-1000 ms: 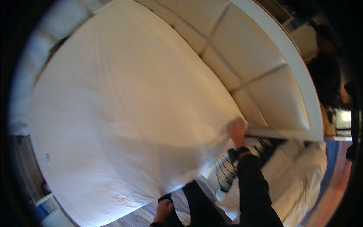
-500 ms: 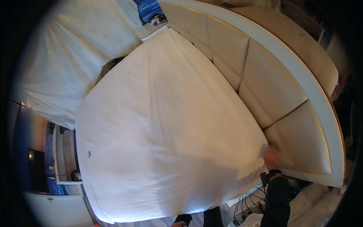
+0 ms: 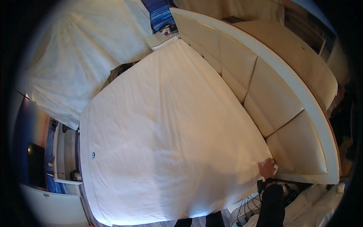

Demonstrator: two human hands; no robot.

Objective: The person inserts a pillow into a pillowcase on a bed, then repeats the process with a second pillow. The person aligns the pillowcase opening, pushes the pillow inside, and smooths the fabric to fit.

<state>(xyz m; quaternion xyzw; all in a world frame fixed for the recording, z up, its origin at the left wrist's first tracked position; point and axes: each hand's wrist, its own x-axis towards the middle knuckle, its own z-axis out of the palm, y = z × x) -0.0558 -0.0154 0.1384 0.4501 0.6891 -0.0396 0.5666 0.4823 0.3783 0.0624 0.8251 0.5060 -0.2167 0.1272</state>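
Note:
A white bed sheet [image 3: 162,132] covers the wide mattress, with soft creases running along it and a small blue-green mark near its left edge. My right hand [image 3: 267,169] is at the near right corner of the bed, beside the padded headboard [image 3: 274,100]. Its fingers are bent over the sheet's corner, and a bit of white cloth shows past them. A dark sleeve and a black band cover my right forearm and wrist. My left hand is out of the picture.
Black cables [image 3: 247,206] hang by a bedside unit below my right arm. Bunched pale fabric [image 3: 315,200] lies to its right. A long pale curtain [image 3: 87,56] hangs at the far left. A white telephone [image 3: 165,31] stands past the far corner. A dark screen [image 3: 36,165] and shelf are at left.
My right hand has shifted slightly down, from against the headboard onto the sheet's corner. My left hand, partly seen at the lower edge before, has left the picture. The view has tilted slightly.

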